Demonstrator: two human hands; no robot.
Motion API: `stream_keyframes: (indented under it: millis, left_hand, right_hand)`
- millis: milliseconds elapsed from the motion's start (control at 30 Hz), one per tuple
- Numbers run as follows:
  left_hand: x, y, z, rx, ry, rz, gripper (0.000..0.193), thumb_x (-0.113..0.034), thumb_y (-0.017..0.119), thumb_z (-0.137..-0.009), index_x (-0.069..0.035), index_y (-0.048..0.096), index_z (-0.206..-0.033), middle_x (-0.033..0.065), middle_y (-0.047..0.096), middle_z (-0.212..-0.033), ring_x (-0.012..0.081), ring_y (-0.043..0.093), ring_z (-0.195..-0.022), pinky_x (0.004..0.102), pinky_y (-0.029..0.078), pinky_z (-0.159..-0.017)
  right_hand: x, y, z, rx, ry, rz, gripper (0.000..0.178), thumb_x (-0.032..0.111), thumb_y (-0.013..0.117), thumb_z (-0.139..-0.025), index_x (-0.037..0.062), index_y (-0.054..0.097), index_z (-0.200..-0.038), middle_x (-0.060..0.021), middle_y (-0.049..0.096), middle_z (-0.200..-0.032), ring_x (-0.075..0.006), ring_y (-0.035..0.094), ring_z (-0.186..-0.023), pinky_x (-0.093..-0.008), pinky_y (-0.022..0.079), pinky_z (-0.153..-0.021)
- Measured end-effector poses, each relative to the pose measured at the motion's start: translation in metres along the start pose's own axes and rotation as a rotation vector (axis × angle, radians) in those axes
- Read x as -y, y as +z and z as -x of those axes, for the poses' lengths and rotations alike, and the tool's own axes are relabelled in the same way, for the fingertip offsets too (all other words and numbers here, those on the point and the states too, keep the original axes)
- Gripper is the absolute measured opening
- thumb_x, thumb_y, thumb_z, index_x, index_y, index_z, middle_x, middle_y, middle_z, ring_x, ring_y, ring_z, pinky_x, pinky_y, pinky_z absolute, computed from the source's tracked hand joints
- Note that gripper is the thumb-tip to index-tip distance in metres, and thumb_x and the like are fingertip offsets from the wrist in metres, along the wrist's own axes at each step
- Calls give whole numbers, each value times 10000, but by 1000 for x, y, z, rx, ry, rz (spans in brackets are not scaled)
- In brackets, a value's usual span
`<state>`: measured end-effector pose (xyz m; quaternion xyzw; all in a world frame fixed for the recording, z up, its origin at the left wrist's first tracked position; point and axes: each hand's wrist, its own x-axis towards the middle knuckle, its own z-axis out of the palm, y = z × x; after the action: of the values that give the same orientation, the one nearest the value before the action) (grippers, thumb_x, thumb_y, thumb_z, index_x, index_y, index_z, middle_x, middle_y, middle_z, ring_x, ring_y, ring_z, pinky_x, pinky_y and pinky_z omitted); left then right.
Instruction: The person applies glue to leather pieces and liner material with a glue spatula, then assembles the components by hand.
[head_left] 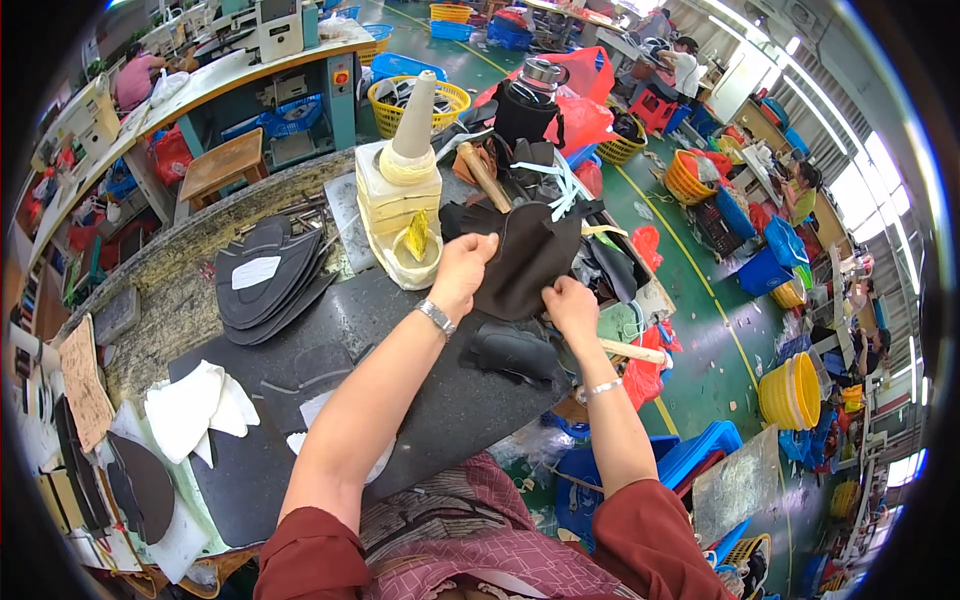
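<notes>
We find one piece in process: a dark brown-black, soft-looking curved sheet piece [525,262], held up between both hands over the far right part of a flat black work board [245,500]. We note the left hand [465,272] with thumb and fingers closed on the piece's left edge. We note the right hand [573,308] with fingers curled shut on its lower right edge.

Status, done: we judge the piece to be picked up and spread between the two grips. We cannot tell whether any joining or coating on it is complete, since its underside is hidden.

Status, left: we judge that shaping or edge work and setting down are outstanding. A stack of flat black curved pieces [265,295] lies to the left, out of both grips; we cannot confirm whether these are finished or waiting. A black moulded-looking rounded piece [515,355] rests on the board near the hands. White cloth-like pieces [200,405] lie farther left, also untouched. We see a squarish cream container with a grey cone [398,200] standing upright beside the left hand, not held.
</notes>
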<state>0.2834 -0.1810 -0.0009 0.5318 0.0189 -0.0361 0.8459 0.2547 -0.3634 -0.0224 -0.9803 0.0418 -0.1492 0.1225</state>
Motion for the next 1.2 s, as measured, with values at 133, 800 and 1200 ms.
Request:
stream_keyframes:
  millis: [133, 800, 1200]
  left_hand:
    - [-39, -5, 14, -82, 422, -586, 148, -159, 617, -846, -16, 597, -812, 41, 581, -729, 160, 546, -662, 305, 435, -605]
    - [-100, -34, 112, 167, 891, -1344, 116, -104, 585, -721, -14, 591, -648, 131, 582, -635, 311, 597, -603, 409, 477, -578]
    - [-216, -106, 172, -284, 1020, -1330, 85, 19, 609, -761, 11, 637, -841, 99, 624, -735, 157, 600, -616, 263, 473, -566]
  right_hand:
    - [25, -40, 10, -339, -100, -258, 232, 217, 671, -783, 9, 597, -856, -118, 631, -685, -236, 636, -661, -354, 500, -612]
    - [109, -104, 39, 541, -185, -1078, 245, 187, 601, -861, -33, 637, -759, -56, 624, -631, -112, 614, -596, -232, 489, -522]
    - [5, -33, -24, -254, -248, 184, 239, 234, 643, -750, 35, 629, -882, -174, 629, -828, -350, 625, -674, -447, 505, -625]
